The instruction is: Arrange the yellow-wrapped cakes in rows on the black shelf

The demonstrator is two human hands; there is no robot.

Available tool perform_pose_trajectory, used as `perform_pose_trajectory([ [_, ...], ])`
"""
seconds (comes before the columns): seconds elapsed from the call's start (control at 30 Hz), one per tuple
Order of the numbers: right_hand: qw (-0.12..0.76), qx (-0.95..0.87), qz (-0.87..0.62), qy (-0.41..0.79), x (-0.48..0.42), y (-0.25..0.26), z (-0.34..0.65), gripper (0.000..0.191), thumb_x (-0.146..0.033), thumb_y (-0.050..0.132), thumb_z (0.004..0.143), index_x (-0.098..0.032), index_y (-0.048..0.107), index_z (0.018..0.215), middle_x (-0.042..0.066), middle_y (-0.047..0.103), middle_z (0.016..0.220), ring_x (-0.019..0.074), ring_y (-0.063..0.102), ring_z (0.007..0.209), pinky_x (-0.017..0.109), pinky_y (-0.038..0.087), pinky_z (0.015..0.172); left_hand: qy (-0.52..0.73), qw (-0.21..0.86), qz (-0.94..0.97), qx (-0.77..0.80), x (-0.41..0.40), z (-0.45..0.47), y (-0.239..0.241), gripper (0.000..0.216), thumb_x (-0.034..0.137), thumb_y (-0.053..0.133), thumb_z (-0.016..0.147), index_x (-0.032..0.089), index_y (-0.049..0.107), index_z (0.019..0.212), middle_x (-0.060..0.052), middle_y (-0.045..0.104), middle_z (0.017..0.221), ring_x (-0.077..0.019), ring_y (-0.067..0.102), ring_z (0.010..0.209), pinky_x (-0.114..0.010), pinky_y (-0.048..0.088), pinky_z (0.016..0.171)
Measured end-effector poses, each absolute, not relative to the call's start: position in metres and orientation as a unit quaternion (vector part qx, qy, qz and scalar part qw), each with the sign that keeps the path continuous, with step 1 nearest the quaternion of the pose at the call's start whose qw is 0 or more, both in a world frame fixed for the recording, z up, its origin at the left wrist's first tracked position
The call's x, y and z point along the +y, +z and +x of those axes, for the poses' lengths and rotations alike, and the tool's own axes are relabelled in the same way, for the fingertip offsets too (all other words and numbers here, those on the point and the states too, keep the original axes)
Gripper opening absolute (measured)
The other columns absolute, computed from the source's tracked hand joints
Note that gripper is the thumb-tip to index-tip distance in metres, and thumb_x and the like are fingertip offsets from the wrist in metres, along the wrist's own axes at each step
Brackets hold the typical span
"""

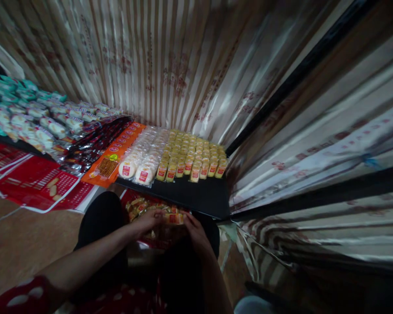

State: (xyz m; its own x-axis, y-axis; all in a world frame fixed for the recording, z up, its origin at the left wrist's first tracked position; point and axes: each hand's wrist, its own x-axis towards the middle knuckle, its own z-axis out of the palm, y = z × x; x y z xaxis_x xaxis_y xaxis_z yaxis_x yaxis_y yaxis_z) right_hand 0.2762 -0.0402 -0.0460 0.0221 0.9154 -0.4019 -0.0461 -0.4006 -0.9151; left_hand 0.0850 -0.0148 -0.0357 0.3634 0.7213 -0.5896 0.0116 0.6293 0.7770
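Between my two hands is a small yellow snack packet with a red label. My left hand pinches its left end, and my right hand has its fingers closed on the right end. Just below them, between my knees, a red bag holds more wrapped yellow snacks. In front of my hands, rows of similar yellow packets stand on a black shelf. Their labels face me along the near row.
Left of the yellow packets lie round white wrapped crackers, an orange snack bag, dark wrapped sticks and white-and-green packets. Red bags hang below the shelf's edge. A striped curtain and black frame bars enclose the shelf.
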Motion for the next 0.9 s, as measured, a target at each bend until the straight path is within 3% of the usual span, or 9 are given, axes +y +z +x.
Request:
perform_pose_trajectory([
  [0.2,0.484,-0.335,-0.585,0.558,-0.043,-0.033,0.284,0.056,-0.057,0.05,0.078,-0.016,0.055,0.117,0.008,0.068,0.096,0.0192,0.065,0.078,0.029,0.051,0.067,0.305,0.742,0.331,0.497,-0.011,0.119,-0.016,0.029,0.021,0.068,0.064,0.015,0.054,0.089,0.002,0.061,0.069,-0.0076,0.058,0.054,-0.018,0.044,0.053],
  [0.4,0.576,-0.296,-0.558,0.52,-0.041,-0.033,0.285,0.051,-0.046,0.057,0.075,-0.016,0.052,0.117,0.011,0.065,0.107,0.0193,0.065,0.087,0.031,0.051,0.077,0.354,0.74,0.298,0.488,-0.01,0.159,-0.012,0.026,0.016,0.064,0.073,0.015,0.047,0.093,-0.001,0.062,0.08,-0.01,0.065,0.064,-0.02,0.052,0.061],
  [0.67,0.582,-0.342,-0.598,0.432,-0.033,-0.035,0.295,0.051,-0.038,0.055,0.073,-0.02,0.048,0.119,0.006,0.069,0.096,0.0198,0.065,0.086,0.031,0.053,0.075,0.35,0.714,0.386,0.468,0.006,0.197,-0.01,0.021,0.02,0.063,0.074,0.015,0.052,0.091,0.002,0.059,0.076,-0.0065,0.06,0.058,-0.015,0.048,0.051],
  [0.9,0.565,-0.398,-0.625,0.363,-0.005,-0.052,0.313,0.053,-0.037,0.051,0.076,-0.015,0.046,0.125,0.01,0.066,0.101,0.0197,0.063,0.088,0.033,0.051,0.078,0.302,0.611,0.465,0.565,0.034,0.201,-0.023,0.028,0.011,0.051,0.078,0.015,0.051,0.105,-0.007,0.056,0.104,-0.0036,0.055,0.053,-0.015,0.043,0.046],
])
